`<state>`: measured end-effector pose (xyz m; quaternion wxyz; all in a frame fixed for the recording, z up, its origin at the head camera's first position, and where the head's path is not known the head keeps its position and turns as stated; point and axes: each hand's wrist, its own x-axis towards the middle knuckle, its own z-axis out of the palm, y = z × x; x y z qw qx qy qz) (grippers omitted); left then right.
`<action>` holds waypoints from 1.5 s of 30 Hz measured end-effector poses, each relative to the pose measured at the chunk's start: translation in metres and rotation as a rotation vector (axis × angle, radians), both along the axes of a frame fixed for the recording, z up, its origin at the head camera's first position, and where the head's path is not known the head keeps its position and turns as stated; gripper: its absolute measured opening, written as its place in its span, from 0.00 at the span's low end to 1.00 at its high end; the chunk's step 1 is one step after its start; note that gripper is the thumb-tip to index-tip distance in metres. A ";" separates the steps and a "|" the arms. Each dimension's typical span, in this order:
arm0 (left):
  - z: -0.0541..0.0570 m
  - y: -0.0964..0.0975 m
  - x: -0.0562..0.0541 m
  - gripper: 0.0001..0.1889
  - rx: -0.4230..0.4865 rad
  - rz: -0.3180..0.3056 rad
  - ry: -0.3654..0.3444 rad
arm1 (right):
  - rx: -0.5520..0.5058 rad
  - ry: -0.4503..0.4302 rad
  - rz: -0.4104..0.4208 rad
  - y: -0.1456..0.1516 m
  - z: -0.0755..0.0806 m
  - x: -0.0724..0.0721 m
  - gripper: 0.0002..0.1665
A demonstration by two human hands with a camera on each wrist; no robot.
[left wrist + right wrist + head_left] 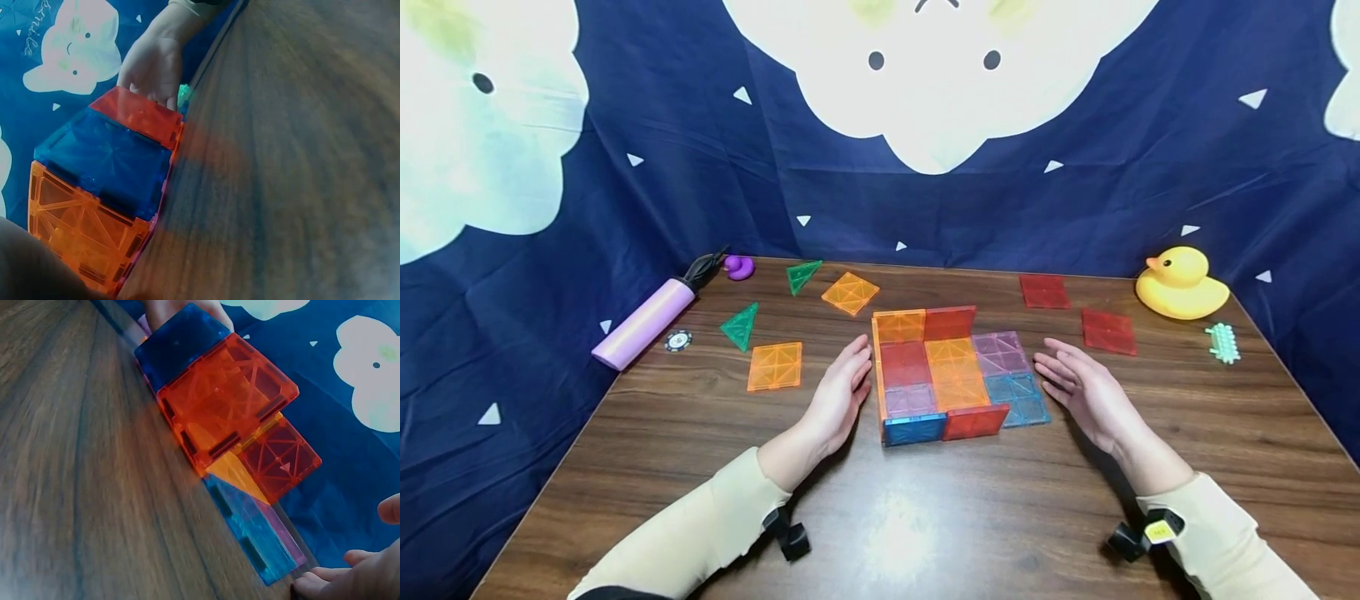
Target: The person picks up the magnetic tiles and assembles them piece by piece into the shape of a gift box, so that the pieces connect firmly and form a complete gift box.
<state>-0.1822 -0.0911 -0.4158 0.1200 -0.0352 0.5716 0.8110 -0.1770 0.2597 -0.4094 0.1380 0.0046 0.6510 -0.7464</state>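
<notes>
A half-walled box of see-through magnetic tiles stands on the table. Its floor holds red, purple, orange and blue tiles, with a flat blue tile (1018, 400) and a purple tile (1002, 353) reaching out at the right. Upright are an orange tile (901, 325) and a red tile (951, 322) at the back, and a blue tile (914, 428) and a red tile (975, 422) in front. Orange also walls the left side. My left hand (833, 402) rests beside that wall, fingers loosely extended. To the right, my right hand (1093, 398) lies with relaxed fingers close to the flat blue tile.
Loose tiles lie around: an orange square (775, 367), another orange square (850, 293), green triangles (741, 327) and red squares (1108, 332). A pink pump (646, 323), poker chip (677, 340) and purple duck (740, 267) sit left; a yellow duck (1182, 287) and mint-green toy (1223, 342) sit right.
</notes>
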 end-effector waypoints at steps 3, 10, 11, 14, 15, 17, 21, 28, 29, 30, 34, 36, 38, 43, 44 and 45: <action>-0.001 -0.001 0.002 0.32 0.015 -0.062 0.020 | -0.014 -0.016 0.006 -0.002 0.001 -0.002 0.41; -0.001 0.001 0.000 0.33 0.022 -0.087 0.020 | -0.103 -0.083 -0.026 -0.001 0.003 0.000 0.35; -0.001 0.001 0.000 0.33 0.022 -0.090 0.021 | -0.131 -0.094 -0.036 -0.001 0.003 0.000 0.33; -0.001 0.000 -0.001 0.33 0.024 -0.101 0.033 | -0.219 -0.105 -0.065 0.000 0.003 0.002 0.24; -0.002 0.000 -0.002 0.33 0.024 -0.106 0.037 | -0.246 -0.103 -0.074 0.000 0.003 0.002 0.22; -0.002 -0.001 -0.003 0.33 0.022 -0.116 0.044 | -0.293 -0.096 -0.083 0.000 0.002 0.002 0.17; -0.003 -0.001 -0.006 0.33 0.007 -0.134 0.053 | -0.299 -0.090 -0.107 -0.003 0.002 0.002 0.14; -0.004 -0.001 -0.012 0.33 -0.024 -0.193 0.047 | -0.370 -0.025 -0.061 -0.012 -0.004 -0.001 0.15; -0.003 -0.001 -0.012 0.33 -0.028 -0.205 0.047 | -0.374 -0.012 -0.049 -0.012 -0.005 -0.001 0.15; -0.004 -0.001 -0.013 0.33 -0.031 -0.216 0.047 | -0.374 0.000 -0.039 -0.013 -0.005 -0.001 0.16; -0.004 -0.002 -0.015 0.33 -0.030 -0.250 0.051 | -0.359 0.019 -0.007 -0.017 -0.006 -0.001 0.16; -0.005 -0.001 -0.015 0.33 -0.026 -0.260 0.050 | -0.321 0.006 -0.001 -0.020 -0.006 -0.001 0.16; -0.005 0.000 -0.015 0.33 -0.026 -0.271 0.053 | -0.253 -0.005 0.002 -0.024 -0.005 -0.001 0.17; -0.004 0.004 -0.013 0.34 -0.040 -0.289 0.060 | -0.098 -0.028 -0.010 -0.035 -0.001 0.000 0.31; -0.004 0.004 -0.013 0.33 -0.042 -0.288 0.060 | -0.087 -0.030 -0.012 -0.037 0.000 0.000 0.33; -0.004 0.004 -0.012 0.33 -0.044 -0.282 0.059 | -0.084 -0.031 -0.016 -0.038 0.000 0.000 0.34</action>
